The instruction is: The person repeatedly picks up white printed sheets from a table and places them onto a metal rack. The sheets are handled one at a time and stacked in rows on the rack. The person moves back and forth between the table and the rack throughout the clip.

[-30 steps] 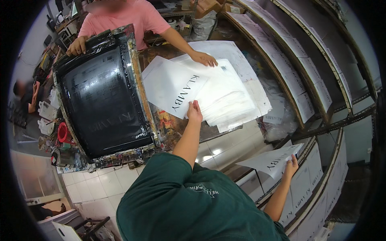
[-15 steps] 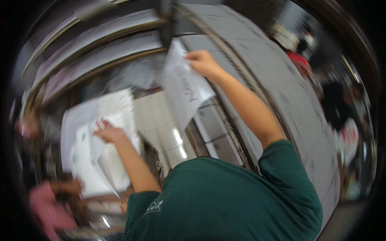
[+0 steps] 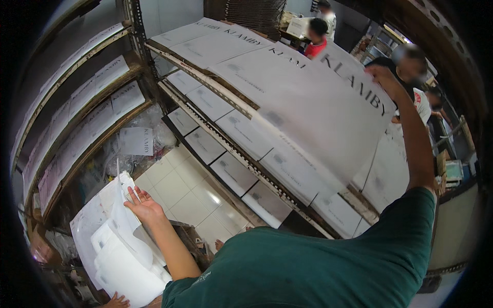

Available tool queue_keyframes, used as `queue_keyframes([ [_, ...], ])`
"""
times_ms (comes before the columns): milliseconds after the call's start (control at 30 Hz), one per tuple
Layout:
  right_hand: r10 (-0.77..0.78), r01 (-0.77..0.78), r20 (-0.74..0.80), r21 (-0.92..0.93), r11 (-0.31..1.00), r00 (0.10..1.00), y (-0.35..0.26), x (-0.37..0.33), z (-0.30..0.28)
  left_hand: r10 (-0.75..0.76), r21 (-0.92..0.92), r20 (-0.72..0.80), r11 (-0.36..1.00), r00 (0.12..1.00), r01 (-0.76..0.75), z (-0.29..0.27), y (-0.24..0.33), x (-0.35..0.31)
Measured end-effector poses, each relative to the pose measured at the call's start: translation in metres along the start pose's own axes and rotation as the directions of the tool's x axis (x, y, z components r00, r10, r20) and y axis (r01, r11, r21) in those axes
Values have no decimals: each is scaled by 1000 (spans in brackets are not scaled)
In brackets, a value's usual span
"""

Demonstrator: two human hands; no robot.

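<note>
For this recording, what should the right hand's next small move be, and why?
Probably lower the held sheet flat onto the upper rack shelf. The right hand grips its edge over that shelf, where other printed sheets lie flat side by side. The held sheet hides what is directly beneath, so the exact spot cannot be told.

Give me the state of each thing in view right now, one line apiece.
Right hand: closed on a sheet's edge.
Held sheet: printed, raised at one edge, slanting over the rack.
Left hand: open, beside the paper stack; contact unclear.
Paper stack: loose, one edge curled up.
Rack sheets: printed, flat, print up.
Plastic: crumpled.
Co-worker's hand: fingers spread, at the stack.
</note>
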State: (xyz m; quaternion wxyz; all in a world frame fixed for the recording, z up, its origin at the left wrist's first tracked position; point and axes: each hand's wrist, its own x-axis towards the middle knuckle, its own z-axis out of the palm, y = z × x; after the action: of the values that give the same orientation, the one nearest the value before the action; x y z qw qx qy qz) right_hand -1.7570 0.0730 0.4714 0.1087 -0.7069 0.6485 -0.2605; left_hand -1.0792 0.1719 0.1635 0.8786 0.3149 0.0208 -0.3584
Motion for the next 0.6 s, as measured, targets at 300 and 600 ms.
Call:
queue_keyframes([
  [300, 143, -143, -21, 5, 990, 990, 133, 30, 68, -38, 4, -18, 999, 999, 38, 16, -9, -37],
  [600, -18, -9, -167, -159, 987, 986, 155, 50, 72, -44, -2, 7, 999, 999, 44, 29, -18, -53],
])
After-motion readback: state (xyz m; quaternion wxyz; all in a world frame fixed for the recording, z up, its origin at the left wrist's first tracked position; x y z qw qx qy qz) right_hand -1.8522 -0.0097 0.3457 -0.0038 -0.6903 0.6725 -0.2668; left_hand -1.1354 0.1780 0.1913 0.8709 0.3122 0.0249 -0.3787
